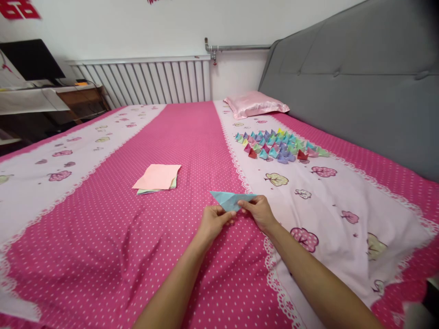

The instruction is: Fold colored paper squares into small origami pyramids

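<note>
A light blue sheet of origami paper (229, 200), folded into a triangle with its long edge away from me, is held just above the bed. My left hand (214, 223) pinches its lower left part between thumb and fingers. On the right side, my right hand (259, 211) grips the paper with the thumb on top. Left of my hands lies a stack of square paper sheets (157, 176), pink on top with pale green beneath. Many small folded paper pieces (281, 145) in several colours stand in rows to the right, beyond my right hand.
The bed (137, 237) has a pink dotted cover with white printed bands. A pink pillow (255, 104) rests by the grey headboard (353, 82). Behind are a white radiator (144, 82) and a desk with a dark monitor (32, 59).
</note>
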The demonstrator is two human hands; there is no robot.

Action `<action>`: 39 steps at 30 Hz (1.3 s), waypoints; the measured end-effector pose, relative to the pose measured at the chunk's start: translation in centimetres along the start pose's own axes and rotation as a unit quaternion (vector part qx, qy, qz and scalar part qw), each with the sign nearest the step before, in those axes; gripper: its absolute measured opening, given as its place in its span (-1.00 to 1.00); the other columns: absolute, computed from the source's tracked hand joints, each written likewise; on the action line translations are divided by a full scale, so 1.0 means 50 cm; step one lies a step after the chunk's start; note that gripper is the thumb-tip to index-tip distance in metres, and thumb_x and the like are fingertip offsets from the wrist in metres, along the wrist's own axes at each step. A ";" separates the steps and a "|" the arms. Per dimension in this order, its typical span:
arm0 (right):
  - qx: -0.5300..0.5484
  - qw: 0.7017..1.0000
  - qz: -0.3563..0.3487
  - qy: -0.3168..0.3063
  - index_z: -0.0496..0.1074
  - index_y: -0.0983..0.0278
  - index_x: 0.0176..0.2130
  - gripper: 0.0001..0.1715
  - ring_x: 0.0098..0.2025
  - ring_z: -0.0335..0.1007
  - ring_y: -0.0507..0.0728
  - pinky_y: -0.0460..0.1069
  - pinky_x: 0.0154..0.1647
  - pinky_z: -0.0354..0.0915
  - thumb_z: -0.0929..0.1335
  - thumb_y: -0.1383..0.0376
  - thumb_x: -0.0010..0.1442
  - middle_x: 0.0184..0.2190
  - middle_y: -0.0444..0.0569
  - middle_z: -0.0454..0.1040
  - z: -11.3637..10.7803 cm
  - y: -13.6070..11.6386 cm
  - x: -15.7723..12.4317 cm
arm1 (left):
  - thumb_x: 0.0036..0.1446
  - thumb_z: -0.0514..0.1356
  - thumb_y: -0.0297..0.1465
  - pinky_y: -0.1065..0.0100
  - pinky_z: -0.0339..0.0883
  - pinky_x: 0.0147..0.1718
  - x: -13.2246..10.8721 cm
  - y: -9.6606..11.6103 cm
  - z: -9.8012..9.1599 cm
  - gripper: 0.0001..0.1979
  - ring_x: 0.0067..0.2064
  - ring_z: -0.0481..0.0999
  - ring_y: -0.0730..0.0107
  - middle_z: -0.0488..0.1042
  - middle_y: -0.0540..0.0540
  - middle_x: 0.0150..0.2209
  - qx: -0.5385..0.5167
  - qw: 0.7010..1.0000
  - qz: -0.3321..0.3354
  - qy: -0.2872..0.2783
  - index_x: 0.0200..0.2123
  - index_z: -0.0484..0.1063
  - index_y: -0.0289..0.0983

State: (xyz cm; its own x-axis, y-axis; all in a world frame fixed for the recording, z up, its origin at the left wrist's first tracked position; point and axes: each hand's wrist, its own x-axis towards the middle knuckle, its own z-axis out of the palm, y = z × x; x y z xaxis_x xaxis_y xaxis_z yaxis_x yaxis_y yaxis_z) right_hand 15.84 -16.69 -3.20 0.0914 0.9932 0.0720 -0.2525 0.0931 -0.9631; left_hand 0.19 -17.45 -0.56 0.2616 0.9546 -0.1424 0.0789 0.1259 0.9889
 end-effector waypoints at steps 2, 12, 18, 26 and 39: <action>0.026 0.999 0.010 0.023 0.45 0.33 -0.65 -0.75 -0.69 0.17 -0.07 -0.14 -0.65 0.09 0.52 0.23 -0.23 -0.75 -0.19 0.37 -0.003 0.001 0.004 | -0.23 0.32 -0.23 0.45 0.14 -0.54 -0.003 0.006 -0.005 -0.71 -0.61 0.32 0.52 0.43 -0.05 -0.66 0.000 1.000 -0.011 0.007 -0.64 0.46 -0.37; 0.066 0.997 0.014 0.036 0.50 0.33 -0.54 -0.67 -0.64 0.26 -0.05 -0.14 -0.63 0.15 0.47 0.09 -0.12 -0.67 -0.09 0.45 -0.004 -0.003 0.006 | -0.17 0.31 -0.21 0.46 0.21 -0.53 0.000 0.011 -0.021 -0.70 -0.59 0.36 0.52 0.43 -0.07 -0.62 -0.052 0.996 0.005 0.066 -0.58 0.45 -0.38; -0.019 0.997 -0.033 -0.060 0.50 0.32 -0.59 -0.67 -0.61 0.25 -0.04 -0.11 -0.54 0.20 0.42 0.11 -0.01 -0.64 -0.07 0.47 -0.007 -0.005 -0.005 | -0.05 0.25 -0.21 0.50 0.26 -0.55 0.006 0.005 -0.022 -0.71 -0.55 0.39 0.53 0.42 -0.02 -0.57 -0.144 0.983 0.055 0.102 -0.40 0.40 -0.34; -0.001 0.990 -0.059 -0.128 0.55 0.27 -0.32 -0.62 -0.57 0.28 -0.01 -0.10 -0.52 0.20 0.41 0.03 -0.01 -0.57 -0.09 0.48 -0.018 0.000 -0.003 | 0.08 0.13 -0.18 0.48 0.31 -0.56 0.002 0.009 -0.011 -0.73 -0.53 0.40 0.50 0.41 -0.01 -0.54 -0.129 0.987 0.073 0.064 -0.38 0.30 -0.30; 0.014 0.981 -0.021 -0.190 0.50 0.30 -0.38 -0.59 -0.47 0.38 0.04 -0.07 -0.40 0.28 0.52 0.11 -0.22 -0.49 -0.08 0.51 -0.007 -0.027 -0.009 | 0.04 0.15 -0.11 0.44 0.31 -0.56 -0.002 0.012 -0.008 -0.67 -0.56 0.40 0.48 0.41 -0.01 -0.56 -0.122 0.989 0.066 0.041 -0.38 0.30 -0.28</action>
State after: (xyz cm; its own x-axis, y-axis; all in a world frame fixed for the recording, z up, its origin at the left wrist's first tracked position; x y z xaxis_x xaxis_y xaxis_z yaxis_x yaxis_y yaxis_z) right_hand 16.45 -17.30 -2.04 -0.2628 0.9421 0.2084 -0.2830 0.1312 -0.9501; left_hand -0.20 -17.35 0.06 0.1749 0.9844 -0.0174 -0.1882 0.0508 0.9808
